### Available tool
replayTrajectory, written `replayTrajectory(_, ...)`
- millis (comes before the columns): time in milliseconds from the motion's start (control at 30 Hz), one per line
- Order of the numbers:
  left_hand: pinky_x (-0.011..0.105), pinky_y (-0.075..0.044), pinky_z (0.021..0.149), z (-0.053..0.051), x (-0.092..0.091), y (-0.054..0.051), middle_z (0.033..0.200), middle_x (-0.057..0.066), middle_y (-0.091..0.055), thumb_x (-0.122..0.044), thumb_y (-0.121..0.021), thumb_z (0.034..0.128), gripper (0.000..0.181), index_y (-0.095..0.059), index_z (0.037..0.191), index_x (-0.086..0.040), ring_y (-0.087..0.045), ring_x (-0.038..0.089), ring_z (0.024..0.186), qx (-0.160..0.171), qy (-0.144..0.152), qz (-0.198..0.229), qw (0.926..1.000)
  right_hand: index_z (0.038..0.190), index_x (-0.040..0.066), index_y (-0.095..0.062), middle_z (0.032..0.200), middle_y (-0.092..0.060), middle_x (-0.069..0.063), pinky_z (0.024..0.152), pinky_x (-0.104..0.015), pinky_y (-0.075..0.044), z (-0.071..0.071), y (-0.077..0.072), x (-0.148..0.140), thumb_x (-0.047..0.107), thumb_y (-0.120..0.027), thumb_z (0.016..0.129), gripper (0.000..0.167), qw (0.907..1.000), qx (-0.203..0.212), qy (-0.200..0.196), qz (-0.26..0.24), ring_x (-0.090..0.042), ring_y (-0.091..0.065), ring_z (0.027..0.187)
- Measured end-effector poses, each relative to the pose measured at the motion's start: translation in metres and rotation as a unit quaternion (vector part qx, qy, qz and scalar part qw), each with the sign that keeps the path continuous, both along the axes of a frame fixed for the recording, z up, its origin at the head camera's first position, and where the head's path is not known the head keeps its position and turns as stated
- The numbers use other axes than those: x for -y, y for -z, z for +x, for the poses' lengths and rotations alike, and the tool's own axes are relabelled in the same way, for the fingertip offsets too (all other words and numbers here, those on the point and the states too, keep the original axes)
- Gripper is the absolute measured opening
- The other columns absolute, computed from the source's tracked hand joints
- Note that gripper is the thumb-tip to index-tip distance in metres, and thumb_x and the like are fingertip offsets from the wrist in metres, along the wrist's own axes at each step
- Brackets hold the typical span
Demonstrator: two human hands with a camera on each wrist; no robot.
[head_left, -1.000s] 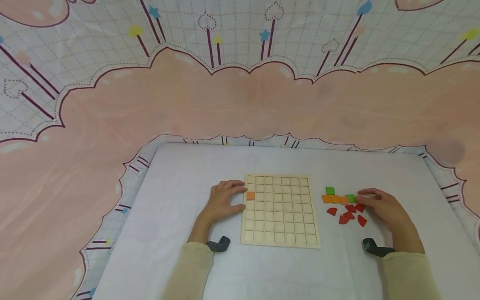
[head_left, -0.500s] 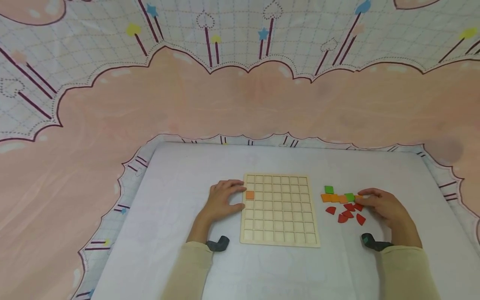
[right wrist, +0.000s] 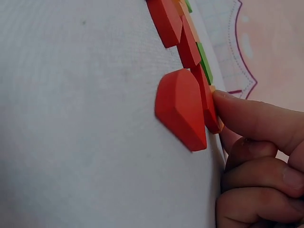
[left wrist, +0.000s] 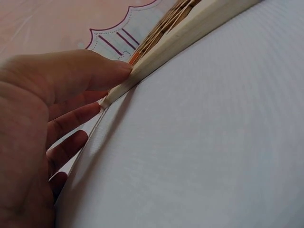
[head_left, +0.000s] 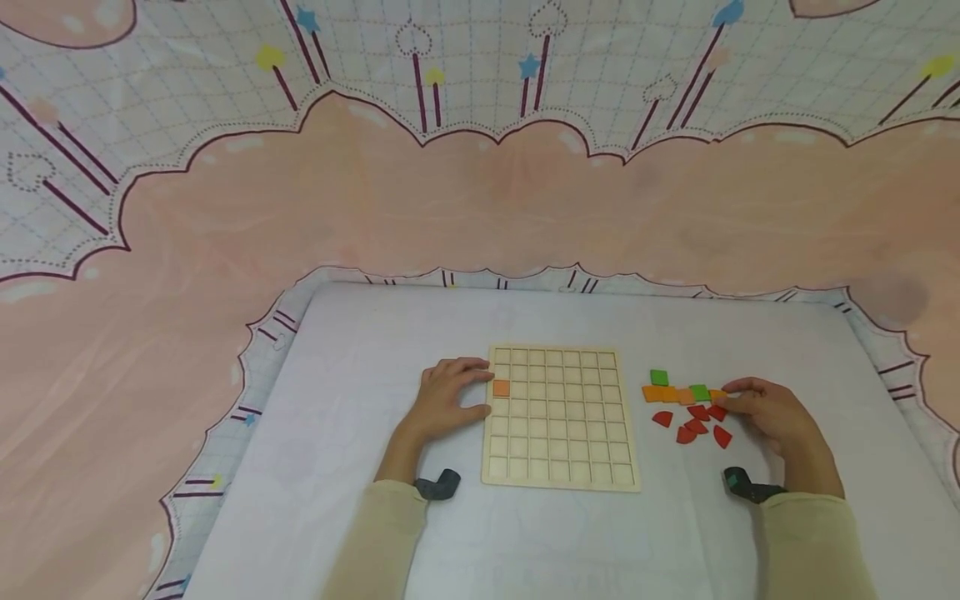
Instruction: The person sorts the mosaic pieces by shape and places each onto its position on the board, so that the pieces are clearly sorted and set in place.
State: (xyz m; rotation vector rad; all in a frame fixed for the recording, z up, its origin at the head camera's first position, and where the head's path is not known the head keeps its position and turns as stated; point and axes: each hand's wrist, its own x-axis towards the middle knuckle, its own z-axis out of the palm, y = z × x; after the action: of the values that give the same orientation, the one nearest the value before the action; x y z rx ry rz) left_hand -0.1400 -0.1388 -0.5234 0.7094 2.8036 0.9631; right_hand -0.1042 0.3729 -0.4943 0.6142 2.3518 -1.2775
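We find the left hand (head_left: 448,402) at the left edge of the wooden grid board (head_left: 559,429), fingers and thumb spread, the thumb tip touching the rim. One orange square tile (head_left: 501,388) sits in the board's leftmost column, third row from the far edge. To the right of the board, the right hand (head_left: 770,417) appears to pinch the end orange tile (head_left: 717,395) between thumb and forefinger, beside a green tile (head_left: 699,392) and near the red quarter-round pieces (head_left: 696,426). We judge the step in hand to be taking up this tile while the board is steadied. The next move, in our judgement, calls for a firm pinch and a lift clear of its neighbours.
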Motion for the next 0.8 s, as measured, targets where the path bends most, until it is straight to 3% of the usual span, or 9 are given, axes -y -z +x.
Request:
replayTrajectory(267, 0.055, -0.029, 0.111, 0.0003, -0.0004, 0.0008, 0.15, -0.003, -0.054, -0.039, -0.075, 0.0845, 0.054, -0.066, 0.135, -0.023, -0.045, 0.024, 0.137, 0.006, -0.002, -0.002, 1.0, 0.133, -0.004, -0.055, 0.137, -0.046, -0.027, 0.089, -0.042, -0.04, 0.0018, 0.0046, 0.0041, 0.036, -0.067, 0.098, 0.055, 0.9994, -0.023, -0.008, 0.025, -0.045, -0.035, 0.126)
replayTrajectory(567, 0.055, -0.029, 0.111, 0.0, -0.0011, 0.0026, 0.15, -0.003, -0.054, -0.039, -0.075, 0.0846, 0.054, -0.066, 0.135, -0.023, -0.045, 0.024, 0.137, 0.006, -0.004, 0.001, 1.0, 0.119, 0.0, -0.062, 0.117, -0.057, -0.015, 0.09, -0.045, -0.039, 0.0026, 0.0037, 0.0035, 0.044, -0.069, 0.095, 0.05, 0.999, -0.028, -0.017, 0.031, -0.038, -0.039, 0.121)
replayTrajectory(800, 0.056, -0.029, 0.111, -0.0003, -0.0013, 0.0022, 0.149, -0.003, -0.054, -0.039, -0.075, 0.0842, 0.054, -0.066, 0.135, -0.022, -0.045, 0.025, 0.137, 0.002, -0.003, 0.001, 1.0, 0.128, 0.0, -0.058, 0.124, -0.054, -0.02, 0.093, -0.052, -0.038, 0.0038, 0.0043, 0.0035, 0.047, -0.072, 0.092, 0.061, 0.999, -0.025, -0.018, 0.032, -0.045, -0.034, 0.128)
